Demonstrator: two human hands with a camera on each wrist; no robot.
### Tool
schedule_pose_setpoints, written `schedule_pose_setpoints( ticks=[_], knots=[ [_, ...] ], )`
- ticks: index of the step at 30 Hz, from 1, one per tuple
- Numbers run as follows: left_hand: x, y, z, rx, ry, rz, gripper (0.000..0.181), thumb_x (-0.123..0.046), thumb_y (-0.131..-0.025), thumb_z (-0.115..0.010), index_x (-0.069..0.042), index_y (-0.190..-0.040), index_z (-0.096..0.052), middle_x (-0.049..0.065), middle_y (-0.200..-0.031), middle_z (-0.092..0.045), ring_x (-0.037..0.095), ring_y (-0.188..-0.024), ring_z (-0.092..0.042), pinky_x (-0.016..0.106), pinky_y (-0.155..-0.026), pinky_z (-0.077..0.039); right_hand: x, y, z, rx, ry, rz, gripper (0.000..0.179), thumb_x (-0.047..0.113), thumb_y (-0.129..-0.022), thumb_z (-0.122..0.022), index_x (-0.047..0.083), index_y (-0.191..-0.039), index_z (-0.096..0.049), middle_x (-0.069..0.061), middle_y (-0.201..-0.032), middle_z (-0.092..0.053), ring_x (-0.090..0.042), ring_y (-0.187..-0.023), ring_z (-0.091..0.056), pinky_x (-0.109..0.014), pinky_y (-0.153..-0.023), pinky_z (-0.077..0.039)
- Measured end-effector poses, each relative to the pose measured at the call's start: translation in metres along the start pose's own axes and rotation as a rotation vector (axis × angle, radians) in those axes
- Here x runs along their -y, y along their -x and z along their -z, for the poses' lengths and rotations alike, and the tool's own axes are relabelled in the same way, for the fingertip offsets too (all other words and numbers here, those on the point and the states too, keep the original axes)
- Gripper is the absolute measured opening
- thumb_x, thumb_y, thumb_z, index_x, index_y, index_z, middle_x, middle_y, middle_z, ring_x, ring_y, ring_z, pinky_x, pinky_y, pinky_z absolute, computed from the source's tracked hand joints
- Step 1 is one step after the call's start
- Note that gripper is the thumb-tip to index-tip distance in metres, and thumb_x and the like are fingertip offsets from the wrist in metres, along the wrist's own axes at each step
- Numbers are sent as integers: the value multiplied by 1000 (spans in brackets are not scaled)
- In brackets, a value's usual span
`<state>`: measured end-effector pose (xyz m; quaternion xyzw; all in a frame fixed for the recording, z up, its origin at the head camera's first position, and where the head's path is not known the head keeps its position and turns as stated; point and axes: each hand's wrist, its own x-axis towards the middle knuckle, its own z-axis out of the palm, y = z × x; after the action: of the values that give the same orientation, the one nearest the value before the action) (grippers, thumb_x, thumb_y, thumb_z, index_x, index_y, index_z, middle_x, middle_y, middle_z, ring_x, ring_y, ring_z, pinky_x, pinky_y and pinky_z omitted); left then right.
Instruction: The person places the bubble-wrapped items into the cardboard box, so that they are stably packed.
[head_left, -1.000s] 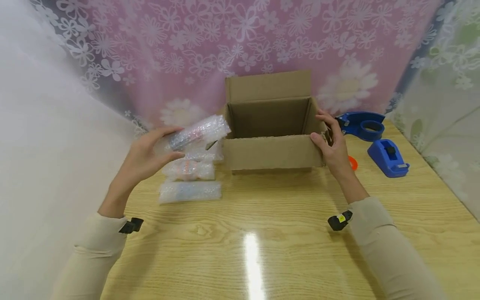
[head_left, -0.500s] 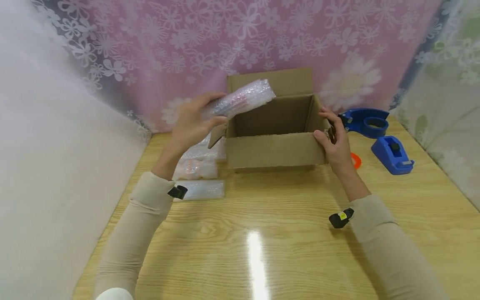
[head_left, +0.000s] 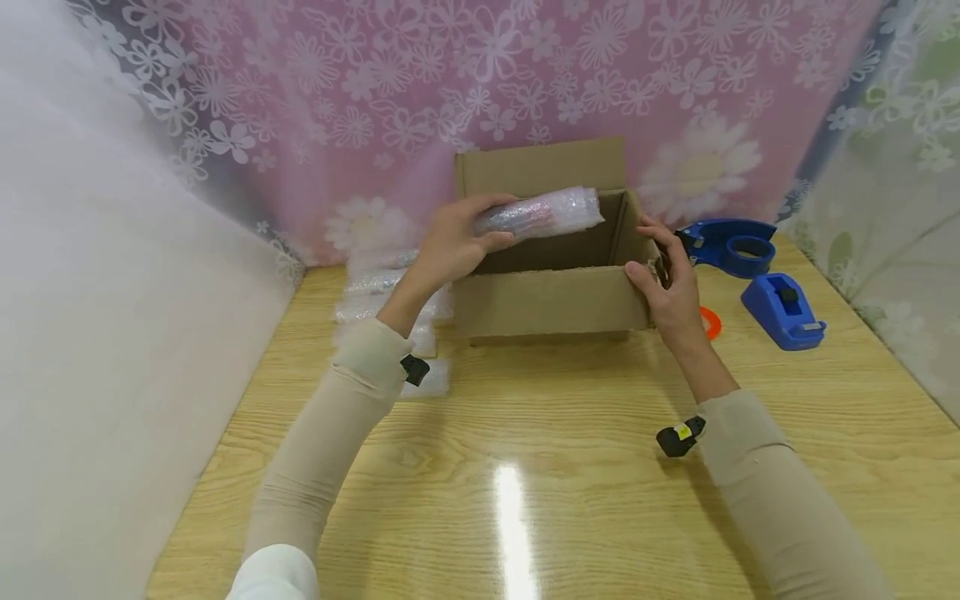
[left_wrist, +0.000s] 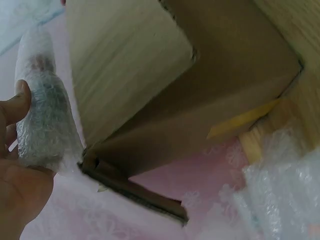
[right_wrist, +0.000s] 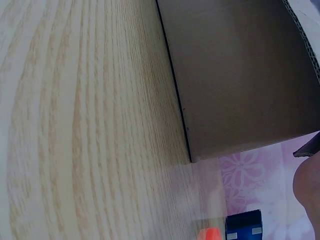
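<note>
Brown box (head_left: 551, 304) near the tabletop's (head_left: 600, 467) back edge, gripped by the right hand (head_left: 673, 293), could skew if the roll (head_left: 551, 212) held in the left hand (head_left: 453, 246) knocks it.

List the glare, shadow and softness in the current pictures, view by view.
Head view: a white glare streak on the table at bottom centre, a soft shadow beside the right sleeve; left wrist view: dim, the box shaded, the wrapped package soft in detail; right wrist view: box side dark against paler wood.
</note>
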<state>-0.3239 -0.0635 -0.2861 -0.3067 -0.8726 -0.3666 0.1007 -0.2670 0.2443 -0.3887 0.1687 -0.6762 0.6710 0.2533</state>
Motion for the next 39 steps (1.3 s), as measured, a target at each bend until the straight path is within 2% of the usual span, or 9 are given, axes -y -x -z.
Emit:
schedule_pose_setpoints(
  ticks=[1,4,6,8,10,12,22,30,39],
  knots=[
    [0,-1,-3,13,-25,24,51,-32,-93,-80,-27,-141,-65,-7,-142,-65,12,-128,-59,30,-104,-47,0,0,0,0,5,-1,51,4,-97,-66,-5,-144,-51,-16,-163,-39,-25,-155,-29,-43,-126,-18],
    [2,-3,-12,45,-88,76,51,-41,-93,-78,-34,-141,-65,-10,-145,-63,13,-102,-65,29,-84,-52,0,0,0,-1,13,-2,51,5,-97,-66,-5,-145,-51,-15,-163,-39,-24,-154,-29,-42,-125,-18],
    [3,-4,-17,69,-85,97,51,-44,-93,-78,-35,-141,-65,-12,-145,-62,10,-101,-64,29,-82,-51,-1,0,0,-1,11,2,51,5,-96,-66,-5,-144,-52,-16,-163,-39,-24,-155,-29,-42,-125,-18],
    [5,-4,-21,100,-37,107,50,-41,-94,-78,-33,-141,-65,-10,-145,-62,11,-103,-64,30,-86,-52,-1,0,0,2,7,6,51,5,-96,-66,-5,-144,-51,-16,-163,-39,-24,-155,-29,-42,-125,-19],
    [7,-5,-26,123,7,96,48,-36,-94,-78,-28,-140,-66,-7,-144,-63,9,-130,-58,30,-106,-48,-1,0,-1,6,4,8,51,4,-97,-66,-6,-144,-51,-17,-163,-39,-25,-155,-28,-42,-126,-19],
    [8,-5,-30,150,36,75,47,-31,-95,-78,-23,-140,-67,-3,-144,-64,15,-137,-55,33,-112,-44,-2,1,-1,7,8,3,51,4,-97,-66,-6,-145,-50,-17,-163,-38,-25,-155,-28,-41,-125,-20],
    [12,-7,-40,201,28,52,42,-30,-96,-78,-20,-135,-70,0,-137,-68,18,-129,-61,34,-106,-49,-5,3,0,18,-8,11,51,3,-97,-65,-5,-146,-50,-17,-163,-38,-24,-156,-28,-41,-126,-18],
    [18,-13,-36,304,65,131,40,-30,-95,-79,-23,-133,-72,-5,-138,-67,13,-134,-55,32,-111,-45,-5,2,2,36,20,8,51,5,-99,-63,-3,-148,-49,-13,-165,-36,-22,-157,-26,-42,-125,-18],
    [21,-17,-36,318,35,165,38,-32,-95,-78,-23,-132,-73,-5,-137,-68,12,-133,-56,31,-112,-43,-6,2,-1,23,-10,-11,52,5,-98,-64,-1,-148,-50,-10,-165,-37,-23,-157,-25,-48,-128,-10]
  ],
)
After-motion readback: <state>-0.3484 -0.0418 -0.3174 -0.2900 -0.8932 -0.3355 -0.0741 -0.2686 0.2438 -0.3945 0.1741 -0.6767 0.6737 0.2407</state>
